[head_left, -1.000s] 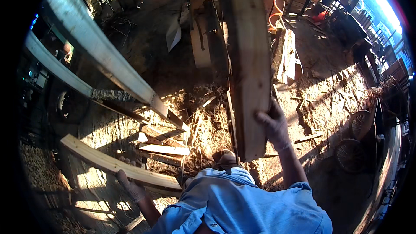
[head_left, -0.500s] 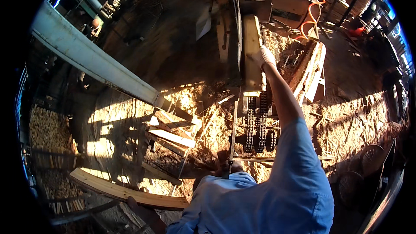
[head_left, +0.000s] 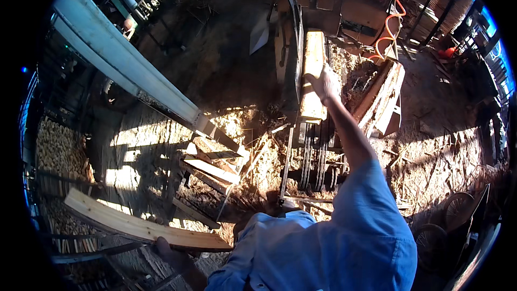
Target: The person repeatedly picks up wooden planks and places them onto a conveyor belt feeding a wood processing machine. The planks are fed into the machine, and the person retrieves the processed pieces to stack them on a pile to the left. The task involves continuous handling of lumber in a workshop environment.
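Observation:
A thick, squared wooden block (head_left: pixel 314 89) lies lengthwise on a chain conveyor (head_left: pixel 314 156) in front of me. My right hand (head_left: pixel 325 84) reaches out and grips the block at its right side, thumb laid across its top. The conveyor's chains run toward me from beneath the block's near end. Down at the lower left, a long pale plank (head_left: pixel 137 225) is held low beside my body. My left hand (head_left: pixel 168 249), dark in shadow, closes on the plank's near edge; part of its fingers is hidden under the wood.
A large pale metal beam (head_left: pixel 124 70) slants in from the upper left. Rough-edged slabs (head_left: pixel 381 97) lie right of the conveyor. Cut wood pieces (head_left: pixel 212 168) rest on a stand left of it. An orange hose (head_left: pixel 396 16) hangs at the back. Wood scraps litter the ground.
The right hand's thumb has spread over the block's top, which now catches more sunlight. The chains look smeared where their links were sharp. The plank's far left end has swung up and left.

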{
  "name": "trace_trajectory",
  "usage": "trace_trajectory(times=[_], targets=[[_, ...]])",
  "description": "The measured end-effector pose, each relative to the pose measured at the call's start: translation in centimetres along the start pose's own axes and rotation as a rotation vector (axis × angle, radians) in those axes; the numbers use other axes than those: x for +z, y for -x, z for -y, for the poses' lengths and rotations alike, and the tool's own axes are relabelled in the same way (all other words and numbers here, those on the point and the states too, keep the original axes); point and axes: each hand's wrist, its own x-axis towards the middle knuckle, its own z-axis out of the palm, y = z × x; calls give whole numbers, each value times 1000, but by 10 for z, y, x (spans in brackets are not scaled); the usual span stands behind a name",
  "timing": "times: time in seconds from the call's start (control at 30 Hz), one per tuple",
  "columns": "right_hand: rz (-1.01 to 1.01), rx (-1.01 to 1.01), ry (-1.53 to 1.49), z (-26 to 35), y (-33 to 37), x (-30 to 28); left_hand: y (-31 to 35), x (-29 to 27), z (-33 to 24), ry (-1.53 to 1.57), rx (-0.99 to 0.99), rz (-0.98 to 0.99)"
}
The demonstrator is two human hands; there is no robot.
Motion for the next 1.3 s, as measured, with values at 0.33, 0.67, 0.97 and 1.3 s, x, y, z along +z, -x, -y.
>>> trace_trajectory(times=[0.33,0.67,0.97,1.3], targets=[[779,-686,-899,148,281,-111,-6,144,-39,-348,345,599],[163,-158,-803,83,279,-111,56,346,-39,289,-16,1163],[17,17,-963,-11,164,-133,22,225,75,-86,-228,969],[191,75,-446,-27,-10,-12,20,-73,204,-267,-876,131]])
